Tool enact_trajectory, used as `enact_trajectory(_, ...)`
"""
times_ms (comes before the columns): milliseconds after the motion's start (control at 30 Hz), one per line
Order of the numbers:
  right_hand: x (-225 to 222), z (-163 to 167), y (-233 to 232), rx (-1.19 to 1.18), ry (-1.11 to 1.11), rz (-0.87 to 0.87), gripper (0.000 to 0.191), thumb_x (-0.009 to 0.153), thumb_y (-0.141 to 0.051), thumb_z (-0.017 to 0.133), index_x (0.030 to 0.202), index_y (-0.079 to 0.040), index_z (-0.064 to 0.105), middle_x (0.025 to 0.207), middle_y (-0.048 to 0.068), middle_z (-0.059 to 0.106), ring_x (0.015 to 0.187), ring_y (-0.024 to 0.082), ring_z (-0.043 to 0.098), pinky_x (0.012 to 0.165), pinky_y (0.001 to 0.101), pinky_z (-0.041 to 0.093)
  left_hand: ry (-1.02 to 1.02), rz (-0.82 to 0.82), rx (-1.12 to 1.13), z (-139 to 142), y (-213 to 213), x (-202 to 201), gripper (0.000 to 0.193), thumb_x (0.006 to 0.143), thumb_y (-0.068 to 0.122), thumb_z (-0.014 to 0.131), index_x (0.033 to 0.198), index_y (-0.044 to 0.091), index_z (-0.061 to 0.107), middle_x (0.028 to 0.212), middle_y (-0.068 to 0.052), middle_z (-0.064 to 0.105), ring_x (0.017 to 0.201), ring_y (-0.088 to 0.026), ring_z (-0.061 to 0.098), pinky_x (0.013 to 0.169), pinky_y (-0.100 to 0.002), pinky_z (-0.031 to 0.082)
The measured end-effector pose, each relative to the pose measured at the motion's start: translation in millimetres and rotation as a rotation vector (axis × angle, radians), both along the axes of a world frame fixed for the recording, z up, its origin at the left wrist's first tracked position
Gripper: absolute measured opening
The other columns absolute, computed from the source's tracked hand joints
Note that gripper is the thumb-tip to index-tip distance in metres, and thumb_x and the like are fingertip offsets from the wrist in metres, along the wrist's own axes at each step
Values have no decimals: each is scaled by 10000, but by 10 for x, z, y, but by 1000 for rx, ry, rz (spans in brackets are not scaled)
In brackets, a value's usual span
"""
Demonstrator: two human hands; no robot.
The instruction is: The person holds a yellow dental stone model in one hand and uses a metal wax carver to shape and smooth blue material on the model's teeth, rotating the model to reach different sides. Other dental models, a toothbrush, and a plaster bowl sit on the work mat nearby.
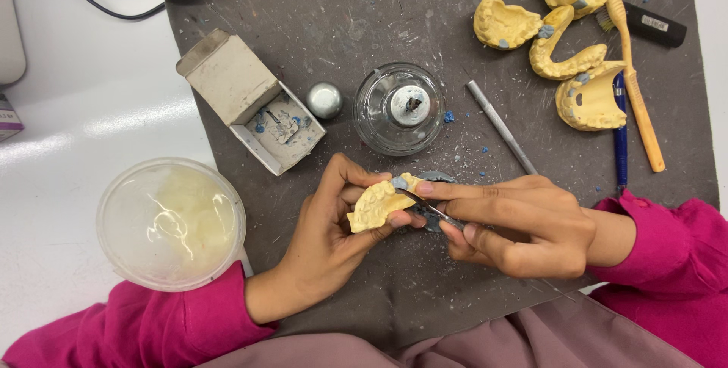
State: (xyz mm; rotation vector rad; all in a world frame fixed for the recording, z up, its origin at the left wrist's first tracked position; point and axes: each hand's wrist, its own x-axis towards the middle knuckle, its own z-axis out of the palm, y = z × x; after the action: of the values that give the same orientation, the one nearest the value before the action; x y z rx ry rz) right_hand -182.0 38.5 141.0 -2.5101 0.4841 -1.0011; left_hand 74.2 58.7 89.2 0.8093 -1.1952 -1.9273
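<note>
the left hand (330, 239) is closed around a yellow dental cast (379, 203), thumb over the top and fingers underneath, holding it tilted just above the dark mat (334, 4) near the front edge of the tabletop (91, 110). the right hand (523, 224) is closed in a pen-like pinch on a thin metal instrument (432, 210), whose tip touches the cast beside a small blue-grey patch (400, 182) at its upper edge. judged step: fine hand work on the cast surface, with wax being placed or trimmed; which of the two cannot be told. the next move calls for a steady left grip and short, light strokes of the tip, since the plaster edge looks brittle. close by on the mat: a glass spirit lamp (400, 109), an open small box (254, 103), a metal ball (324, 100) and a grey rod (500, 127). four more casts (565, 42) lie well apart at the far right. a lidded plastic tub (172, 222) stands left of the mat.
</note>
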Motion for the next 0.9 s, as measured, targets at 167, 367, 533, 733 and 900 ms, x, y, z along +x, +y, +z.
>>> enact_trajectory(167, -3, -3, -5, 7, -18, 4, 351, 892, 73, 788, 876, -28, 452, 938, 193, 694, 1041, 420, 758, 654, 345, 688, 1, 4, -2, 5, 2, -12, 335, 999, -43, 655, 1223, -18, 408, 1173, -185, 714, 1111, -234, 762, 936, -304, 620)
enact_trajectory(367, -1, 9, 7, 7, -9, -9, 341, 898, 71, 786, 883, -30, 461, 960, 210, 693, 1040, 410, 757, 640, 335, 677, -5, -6, -10, 18, 2, -1, 331, 1001, -45, 646, 1225, -15, 404, 1166, -183, 710, 1112, -233, 761, 945, -304, 618)
enact_trajectory(533, -14, 15, 8, 7, -8, 5, 366, 886, 70, 794, 879, -41, 446, 949, 198, 692, 1041, 424, 758, 637, 335, 687, -2, 8, 4, 14, 13, -21, 330, 997, -49, 650, 1215, -14, 405, 1166, -180, 709, 1103, -230, 762, 929, -302, 622)
enact_trajectory(733, -8, 14, 25, 11, -15, -19, 325, 903, 58, 792, 906, -21, 477, 968, 209, 698, 1052, 405, 754, 636, 326, 672, -17, 4, -36, 14, 22, -17, 334, 1000, -53, 656, 1219, -18, 406, 1163, -187, 712, 1110, -232, 762, 937, -303, 621)
enact_trajectory(900, -14, 44, 17, 32, -15, 1, 329, 894, 72, 784, 893, -25, 469, 946, 181, 694, 1059, 421, 750, 650, 341, 688, 3, 13, 2, 14, 25, -28, 327, 999, -52, 649, 1215, -20, 406, 1166, -188, 703, 1109, -233, 761, 940, -305, 624)
